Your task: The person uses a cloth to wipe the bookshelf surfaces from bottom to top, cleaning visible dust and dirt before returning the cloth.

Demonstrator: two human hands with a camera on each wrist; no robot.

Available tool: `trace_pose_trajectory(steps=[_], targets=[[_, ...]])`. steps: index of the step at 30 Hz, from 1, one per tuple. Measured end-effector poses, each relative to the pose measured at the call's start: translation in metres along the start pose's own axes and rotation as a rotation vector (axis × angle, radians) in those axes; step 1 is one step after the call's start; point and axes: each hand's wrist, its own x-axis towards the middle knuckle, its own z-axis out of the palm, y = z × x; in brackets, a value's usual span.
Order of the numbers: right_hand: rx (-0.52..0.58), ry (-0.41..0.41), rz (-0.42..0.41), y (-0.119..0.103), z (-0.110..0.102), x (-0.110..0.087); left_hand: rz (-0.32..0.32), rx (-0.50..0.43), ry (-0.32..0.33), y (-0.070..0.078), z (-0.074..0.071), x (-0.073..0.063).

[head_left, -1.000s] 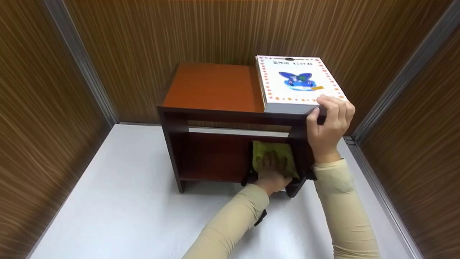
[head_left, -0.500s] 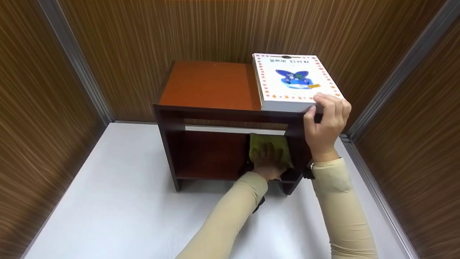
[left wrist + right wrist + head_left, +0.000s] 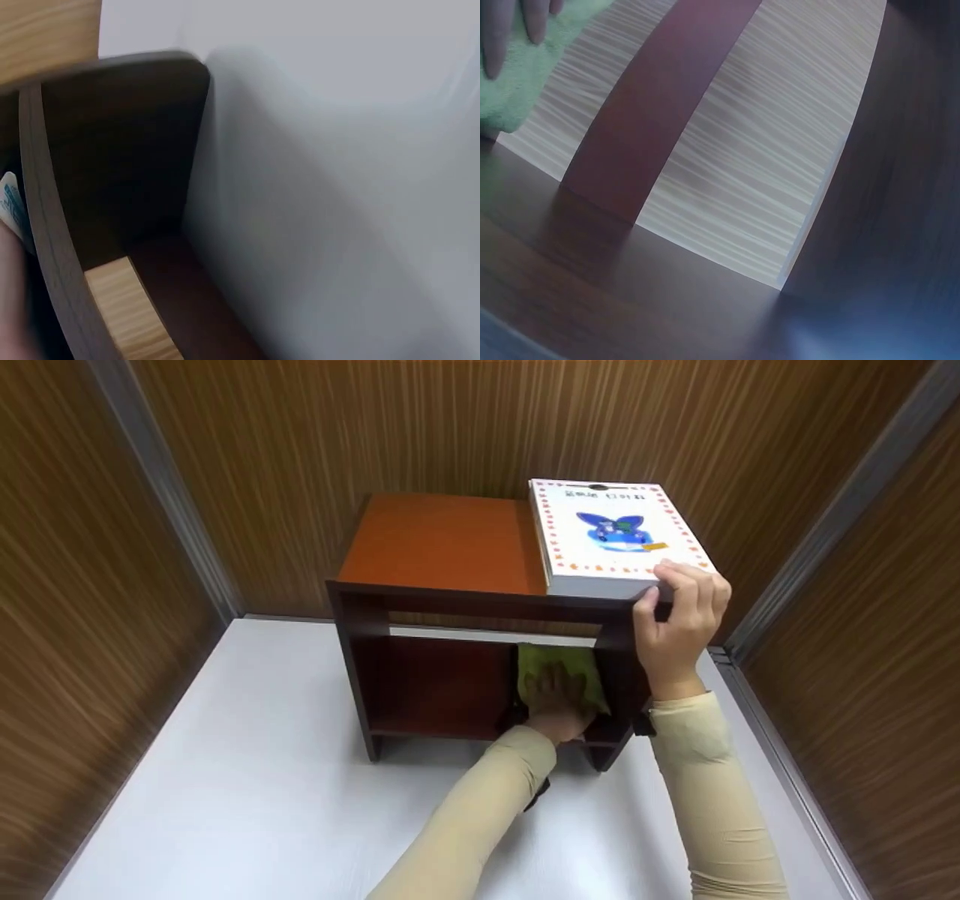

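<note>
In the head view, my left hand (image 3: 556,705) lies with spread fingers on a green cloth (image 3: 536,658), on the right part of the lower board of a dark brown shelf unit (image 3: 442,690). My right hand (image 3: 682,615) holds the near right corner of a thick white book (image 3: 607,499), fingertips on the cover and thumb at the front edge. The book lies on the unit's orange-brown top. In the right wrist view, the cloth (image 3: 510,97) shows at upper left with fingers (image 3: 493,37) over it. At the left wrist view's edge, the skin (image 3: 9,285) is blurred.
Wood-grain panels (image 3: 450,420) stand behind and on both sides. The unit rests on a white surface (image 3: 225,780). A dark side panel (image 3: 127,135) and the underside of the board (image 3: 52,217) show in the left wrist view.
Since one second ago, my left hand and the cloth have slid deeper into the shelf and slightly left; little has changed in the last half second. My right hand keeps its hold on the book.
</note>
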Motion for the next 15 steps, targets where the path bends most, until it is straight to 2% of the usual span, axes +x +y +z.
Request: trace_pose_trajectory(steps=[7,10,15], targets=[[-0.011,0.011,0.013,0.007,0.000,-0.002,0.048,0.065,-0.009,0.009,0.002,-0.028],[-0.008,0.010,0.022,0.007,0.001,-0.003,0.059,0.083,0.011,0.009,0.004,-0.037],[-0.009,0.004,0.034,0.005,0.003,-0.004,0.057,0.098,0.006,0.010,0.006,-0.045]])
